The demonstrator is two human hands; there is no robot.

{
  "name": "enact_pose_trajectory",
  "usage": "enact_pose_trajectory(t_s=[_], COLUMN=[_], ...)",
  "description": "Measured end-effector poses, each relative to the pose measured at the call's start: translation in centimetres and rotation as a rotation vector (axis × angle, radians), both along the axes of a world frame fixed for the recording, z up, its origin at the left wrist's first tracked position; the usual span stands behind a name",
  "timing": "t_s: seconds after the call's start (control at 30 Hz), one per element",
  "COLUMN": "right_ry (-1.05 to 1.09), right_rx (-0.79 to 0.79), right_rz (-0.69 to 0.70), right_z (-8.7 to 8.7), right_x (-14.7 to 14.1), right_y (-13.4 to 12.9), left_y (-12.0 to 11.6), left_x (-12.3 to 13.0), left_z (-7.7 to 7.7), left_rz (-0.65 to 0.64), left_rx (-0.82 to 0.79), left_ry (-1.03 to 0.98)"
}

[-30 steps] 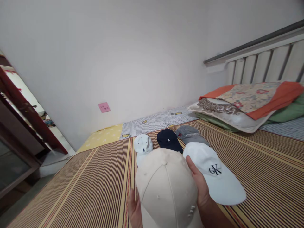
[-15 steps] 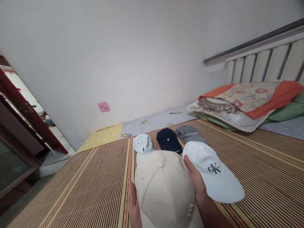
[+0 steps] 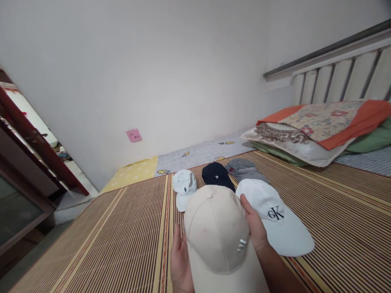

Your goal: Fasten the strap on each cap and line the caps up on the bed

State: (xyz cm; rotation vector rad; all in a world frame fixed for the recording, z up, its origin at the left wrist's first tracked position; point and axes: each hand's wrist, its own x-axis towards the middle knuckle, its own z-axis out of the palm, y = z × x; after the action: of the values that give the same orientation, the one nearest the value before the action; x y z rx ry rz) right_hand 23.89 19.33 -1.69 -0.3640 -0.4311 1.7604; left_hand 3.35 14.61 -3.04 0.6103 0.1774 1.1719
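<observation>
A beige baseball cap (image 3: 218, 228) is held up in front of me, its brim toward me and a small metallic emblem at the lower right of its crown. My left hand (image 3: 181, 260) grips the cap's left side, thumb up, with the other fingers partly hidden. On the opposite side my right hand (image 3: 255, 228) holds the crown's edge. Just beyond lie a small white cap (image 3: 184, 183) with a dark logo, a navy cap (image 3: 215, 173) and a grey cap (image 3: 246, 167). A white cap with CK lettering (image 3: 275, 215) lies right of my right hand.
The bed carries a striped mat (image 3: 100, 240). Pillows with an orange-edged floral cover (image 3: 330, 118) are stacked at the right, near a radiator (image 3: 339, 77). A pink note (image 3: 134, 135) is on the wall (image 3: 183, 73). At the left stands a red door (image 3: 39, 142).
The beige cap has tipped and risen a little, so more of its brim and emblem show. Both hands moved with it, the left shifting slightly right.
</observation>
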Motion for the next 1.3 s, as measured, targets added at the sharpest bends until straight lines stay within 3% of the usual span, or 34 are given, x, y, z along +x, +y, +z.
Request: enact_pose_trajectory(t_s=[0.5, 0.73, 0.87, 1.07, 1.2, 1.3], right_ry=[-0.069, -0.059, -0.026, 0.014, -0.024, -0.091], right_rx=[0.036, 0.03, 0.055, -0.112, -0.15, -0.118], right_rz=[-0.049, -0.044, 0.028, 0.199, 0.168, 0.063], right_z=[0.5, -0.1, 0.0, -2.6, -4.8, -5.4], right_x=[0.0, 0.0, -0.4, -1.3, -1.2, -0.9], right_y=[-0.3, -0.1, -0.1, -1.1, -2.0, -1.7], left_y=[-0.1, 0.4, 1.0, 1.7, 1.6, 1.7], left_x=[0.4, -0.4, -0.9, -2.4, -3.1, -3.0], left_z=[-0.2, -1.5, -2.2, -2.8, -3.4, -3.7], left_rz=[-0.006, -0.02, -0.005, -0.026, -0.041, -0.021], left_rx=[0.027, 0.076, 0.044, 0.118, 0.064, 0.057], left_ry=[-0.009, -0.028, -0.028, -0.058, -0.004, 0.015])
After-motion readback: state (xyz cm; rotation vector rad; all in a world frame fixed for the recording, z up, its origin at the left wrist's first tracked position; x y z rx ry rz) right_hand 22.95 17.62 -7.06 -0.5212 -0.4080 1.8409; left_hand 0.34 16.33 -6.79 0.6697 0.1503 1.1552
